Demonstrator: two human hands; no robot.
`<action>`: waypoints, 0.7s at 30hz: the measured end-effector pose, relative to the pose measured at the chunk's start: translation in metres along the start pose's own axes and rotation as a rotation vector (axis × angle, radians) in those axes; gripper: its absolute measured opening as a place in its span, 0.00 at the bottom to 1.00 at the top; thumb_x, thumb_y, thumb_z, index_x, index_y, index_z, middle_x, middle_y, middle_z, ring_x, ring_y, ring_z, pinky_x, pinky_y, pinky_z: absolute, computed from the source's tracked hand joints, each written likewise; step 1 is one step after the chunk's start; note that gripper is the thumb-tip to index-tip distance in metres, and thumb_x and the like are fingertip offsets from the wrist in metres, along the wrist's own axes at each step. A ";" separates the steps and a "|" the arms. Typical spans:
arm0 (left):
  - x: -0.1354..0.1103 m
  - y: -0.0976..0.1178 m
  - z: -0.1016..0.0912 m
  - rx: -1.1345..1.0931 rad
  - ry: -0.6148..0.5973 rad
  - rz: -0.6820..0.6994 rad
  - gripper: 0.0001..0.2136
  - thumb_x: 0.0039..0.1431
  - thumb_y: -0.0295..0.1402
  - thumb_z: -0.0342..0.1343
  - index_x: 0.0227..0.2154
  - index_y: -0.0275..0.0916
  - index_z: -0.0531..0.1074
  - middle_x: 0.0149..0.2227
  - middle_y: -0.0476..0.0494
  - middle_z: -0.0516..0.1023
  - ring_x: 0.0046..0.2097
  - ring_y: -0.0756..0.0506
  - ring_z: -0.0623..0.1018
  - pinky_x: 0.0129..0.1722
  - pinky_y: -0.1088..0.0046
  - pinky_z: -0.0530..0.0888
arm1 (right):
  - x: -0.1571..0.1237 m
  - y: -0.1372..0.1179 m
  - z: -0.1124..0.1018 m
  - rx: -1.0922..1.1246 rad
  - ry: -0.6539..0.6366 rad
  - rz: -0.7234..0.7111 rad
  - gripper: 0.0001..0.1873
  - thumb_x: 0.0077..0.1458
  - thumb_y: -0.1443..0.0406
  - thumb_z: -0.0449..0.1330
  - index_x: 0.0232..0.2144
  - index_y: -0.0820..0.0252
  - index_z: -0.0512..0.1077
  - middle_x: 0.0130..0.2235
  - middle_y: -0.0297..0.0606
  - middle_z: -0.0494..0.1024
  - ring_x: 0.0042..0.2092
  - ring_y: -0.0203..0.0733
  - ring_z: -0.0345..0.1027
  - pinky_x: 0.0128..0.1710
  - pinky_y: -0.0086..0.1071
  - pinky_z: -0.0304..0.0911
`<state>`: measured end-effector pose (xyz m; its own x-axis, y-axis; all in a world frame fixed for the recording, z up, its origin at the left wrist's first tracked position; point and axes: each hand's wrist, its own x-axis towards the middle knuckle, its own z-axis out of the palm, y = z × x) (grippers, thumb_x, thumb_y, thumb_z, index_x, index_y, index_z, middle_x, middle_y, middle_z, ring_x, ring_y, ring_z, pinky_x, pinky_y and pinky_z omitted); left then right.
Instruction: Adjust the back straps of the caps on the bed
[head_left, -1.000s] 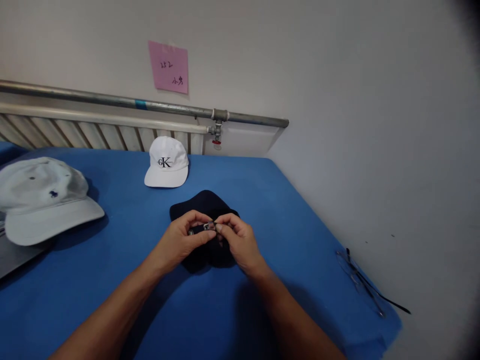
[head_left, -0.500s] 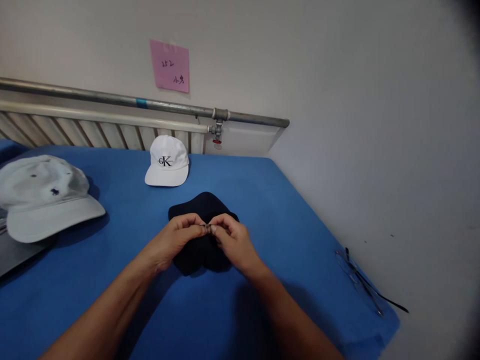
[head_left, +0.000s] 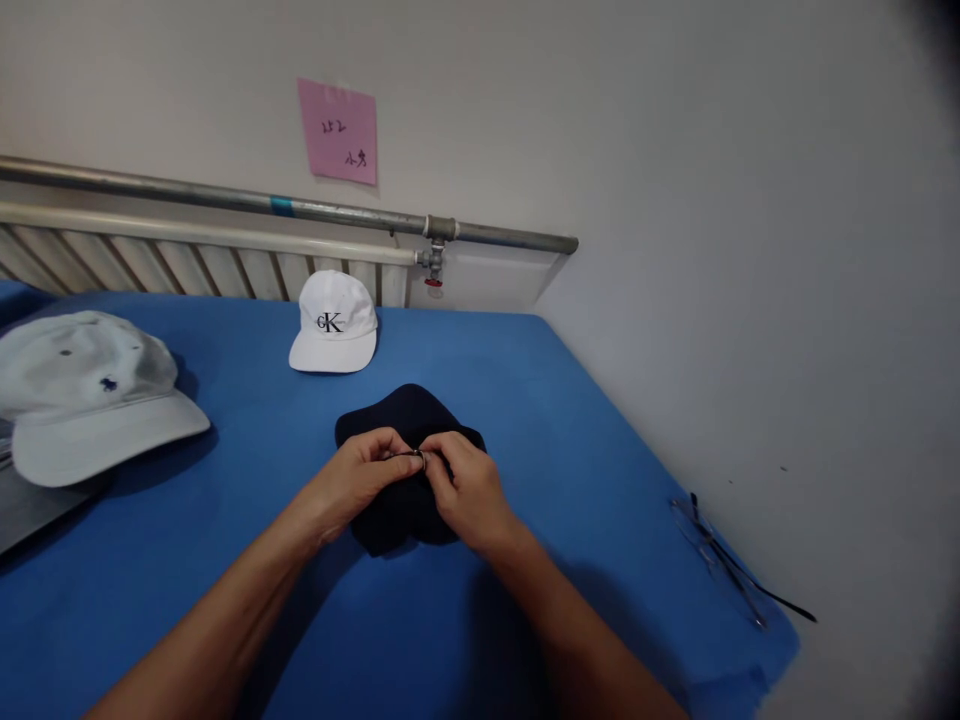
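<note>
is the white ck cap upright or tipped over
Upright: the white cap sits crown up on the blue surface, its lettering right way up.

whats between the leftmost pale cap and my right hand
In the head view: blue surface, then your left hand and part of the dark cap.

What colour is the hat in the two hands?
The hat is very dark, black or deep navy; it shows in the head view.
</note>
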<state>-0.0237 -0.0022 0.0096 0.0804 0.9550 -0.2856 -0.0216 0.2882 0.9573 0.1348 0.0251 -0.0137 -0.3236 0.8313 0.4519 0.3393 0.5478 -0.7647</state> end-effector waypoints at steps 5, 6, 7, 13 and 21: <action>0.000 0.000 0.000 0.010 -0.024 0.071 0.13 0.45 0.37 0.66 0.29 0.37 0.69 0.27 0.54 0.71 0.29 0.53 0.68 0.29 0.77 0.63 | 0.004 0.003 -0.003 0.411 -0.112 0.400 0.03 0.51 0.66 0.56 0.27 0.58 0.70 0.23 0.29 0.67 0.25 0.31 0.58 0.26 0.27 0.56; -0.001 0.001 0.000 0.031 -0.031 0.096 0.13 0.44 0.36 0.66 0.30 0.37 0.70 0.29 0.53 0.72 0.31 0.53 0.69 0.32 0.77 0.65 | 0.004 0.004 -0.004 0.489 -0.129 0.464 0.03 0.50 0.65 0.57 0.27 0.58 0.70 0.22 0.27 0.66 0.23 0.30 0.56 0.24 0.26 0.53; -0.001 0.001 0.001 0.052 -0.040 0.113 0.13 0.44 0.35 0.66 0.31 0.37 0.71 0.30 0.52 0.73 0.33 0.52 0.69 0.34 0.76 0.65 | 0.004 0.004 -0.005 0.544 -0.135 0.505 0.03 0.49 0.65 0.57 0.27 0.58 0.69 0.22 0.26 0.64 0.22 0.29 0.54 0.23 0.26 0.51; -0.005 0.003 -0.004 0.059 -0.100 0.088 0.12 0.49 0.38 0.64 0.33 0.37 0.73 0.31 0.51 0.73 0.33 0.51 0.70 0.34 0.75 0.64 | 0.003 0.003 -0.005 0.642 -0.133 0.525 0.04 0.49 0.63 0.59 0.28 0.59 0.69 0.22 0.26 0.64 0.21 0.27 0.50 0.20 0.25 0.45; -0.003 0.004 -0.003 0.063 -0.052 0.052 0.14 0.45 0.41 0.66 0.30 0.38 0.71 0.28 0.52 0.73 0.30 0.51 0.70 0.31 0.75 0.64 | 0.002 0.001 -0.006 0.610 -0.098 0.480 0.04 0.49 0.64 0.59 0.28 0.59 0.69 0.21 0.26 0.63 0.21 0.28 0.51 0.19 0.24 0.45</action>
<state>-0.0273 -0.0037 0.0142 0.1322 0.9632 -0.2342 0.0351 0.2316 0.9722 0.1401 0.0275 -0.0110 -0.3504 0.9365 -0.0128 -0.0744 -0.0414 -0.9964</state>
